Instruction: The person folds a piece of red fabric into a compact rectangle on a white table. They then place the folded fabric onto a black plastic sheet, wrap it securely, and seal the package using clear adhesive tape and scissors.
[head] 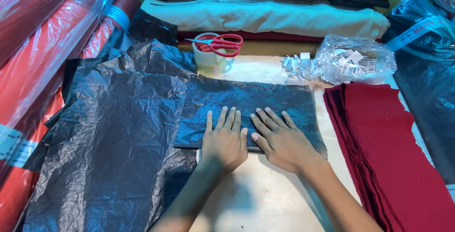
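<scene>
A flat rectangular packet wrapped in dark grey plastic film (256, 100) lies on the pale table (265, 199). My left hand (224, 139) and my right hand (279, 137) press flat on its near edge, side by side, fingers spread and pointing away from me. Neither hand grips anything. A large crumpled sheet of the same dark plastic (113, 142) spreads over the table to the left of the packet, touching its left edge.
A stack of dark red fabric pieces (398, 156) lies at the right. Red-handled scissors (222, 43) rest on a pale cup (208, 60) behind the packet. A clear bag of small white tags (355, 60), red fabric rolls in plastic (42, 47) and white folded cloth (265, 17) surround the table.
</scene>
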